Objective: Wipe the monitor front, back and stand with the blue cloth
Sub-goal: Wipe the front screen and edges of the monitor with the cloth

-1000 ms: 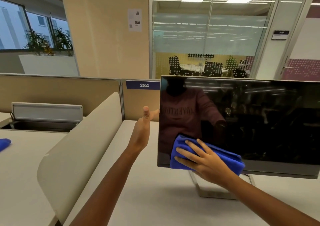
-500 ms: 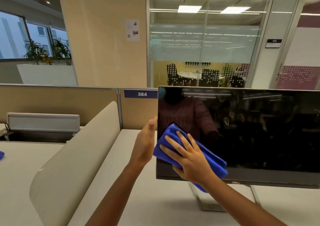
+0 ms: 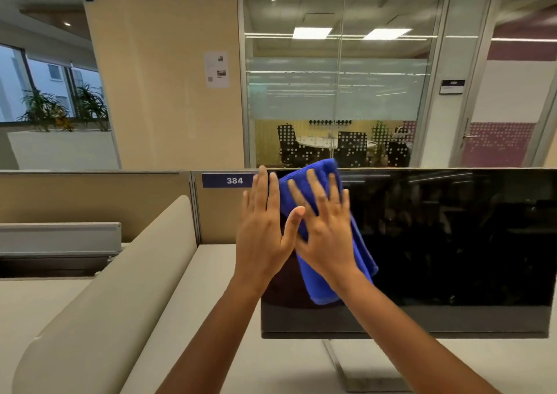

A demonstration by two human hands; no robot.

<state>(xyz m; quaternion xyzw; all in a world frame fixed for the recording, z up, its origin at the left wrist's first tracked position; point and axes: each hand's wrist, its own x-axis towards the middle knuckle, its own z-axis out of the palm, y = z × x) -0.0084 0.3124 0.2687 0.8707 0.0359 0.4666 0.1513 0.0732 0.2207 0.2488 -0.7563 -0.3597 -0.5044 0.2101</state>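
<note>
Where the window sits at the far left, leafy plants [image 3: 60,110] stand in a white planter [image 3: 60,149]. In front of them lie a grey hinged cable lid [image 3: 57,237] and a curved cream divider [image 3: 120,288] on the pale desk [image 3: 271,363]. A blue "384" label [image 3: 230,180] is fixed to the beige partition just left of the monitor. The left hand [image 3: 265,231] is flat, fingers straight, over the monitor's upper left edge, its thumb against the right hand. The blue cloth [image 3: 319,285] hangs folded over the screen's top left corner. The right hand [image 3: 325,234] presses it to the glass with spread, straight fingers, slightly blurred. Both forearms cross in front of the lower bezel. The dark monitor [image 3: 452,243] runs off the right side, its silver stand [image 3: 346,369] below. A glass-walled meeting room [image 3: 331,92] lies behind.
</note>
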